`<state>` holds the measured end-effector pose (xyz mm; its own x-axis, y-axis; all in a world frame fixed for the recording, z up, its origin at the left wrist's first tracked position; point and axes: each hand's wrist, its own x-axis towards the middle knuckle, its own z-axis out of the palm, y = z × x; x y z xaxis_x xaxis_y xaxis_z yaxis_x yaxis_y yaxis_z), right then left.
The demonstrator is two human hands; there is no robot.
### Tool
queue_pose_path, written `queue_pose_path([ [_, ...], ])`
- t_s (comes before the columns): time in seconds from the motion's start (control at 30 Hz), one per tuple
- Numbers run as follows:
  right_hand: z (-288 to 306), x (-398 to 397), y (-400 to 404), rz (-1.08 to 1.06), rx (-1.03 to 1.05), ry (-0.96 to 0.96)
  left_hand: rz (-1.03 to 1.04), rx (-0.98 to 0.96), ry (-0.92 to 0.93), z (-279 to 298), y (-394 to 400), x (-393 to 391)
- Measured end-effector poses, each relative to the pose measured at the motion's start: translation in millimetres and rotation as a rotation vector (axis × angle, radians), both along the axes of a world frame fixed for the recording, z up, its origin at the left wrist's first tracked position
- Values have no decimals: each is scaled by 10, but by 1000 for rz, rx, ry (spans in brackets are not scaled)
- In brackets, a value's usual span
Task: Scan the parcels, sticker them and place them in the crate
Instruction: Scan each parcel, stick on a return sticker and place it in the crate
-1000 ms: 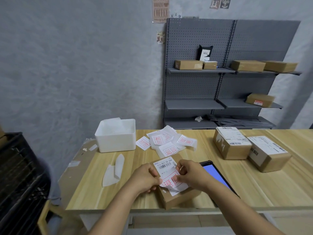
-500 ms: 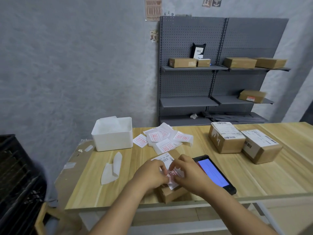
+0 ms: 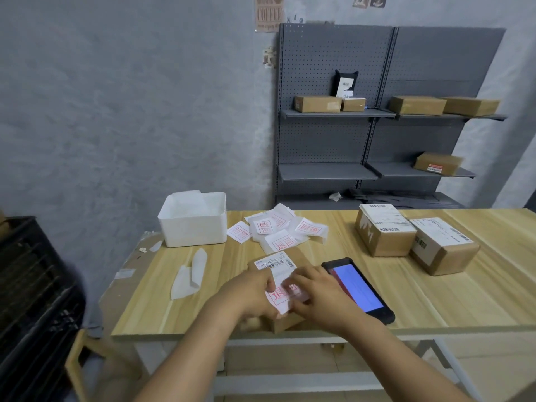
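Observation:
A small cardboard parcel with a barcode label lies at the table's front edge, mostly under my hands. A white sticker with red characters lies on top of it. My left hand pinches the sticker's left edge. My right hand has its fingers over the sticker's right side and its thumb at the lower edge. A handheld scanner with a lit blue screen lies just to the right. The black crate stands on the left, beside the table.
Two labelled parcels sit at the right of the table. A pile of loose stickers and a white bin are at the back. Backing papers lie at the left. A grey shelf with boxes stands behind.
The sticker, held up over the parcel a second ago, now lies lower on the parcel's top. Both hands have closed in over it.

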<state>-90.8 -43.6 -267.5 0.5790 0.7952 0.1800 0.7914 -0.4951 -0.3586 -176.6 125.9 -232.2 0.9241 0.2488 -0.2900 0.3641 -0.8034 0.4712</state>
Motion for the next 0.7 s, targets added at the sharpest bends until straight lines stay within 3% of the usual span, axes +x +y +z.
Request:
queue_pose_path([
  [0.13,41,195,-190,-213,-6,132,157,-66,-32,26,84,-59],
  [0.23,58,246,-242,-312,58,419,317,-157,-81,-26,7,-96],
  [0.33,42,224,-252,-307,112,658,396,-381,-73,-145,-148,-105],
  [0.4,22,209,-250,-286,152,678,461,-465,-107,-200,-227,-140],
  [0.7,227,-145,183,-276,492,722,662,-470,-465,52,-58,-612],
])
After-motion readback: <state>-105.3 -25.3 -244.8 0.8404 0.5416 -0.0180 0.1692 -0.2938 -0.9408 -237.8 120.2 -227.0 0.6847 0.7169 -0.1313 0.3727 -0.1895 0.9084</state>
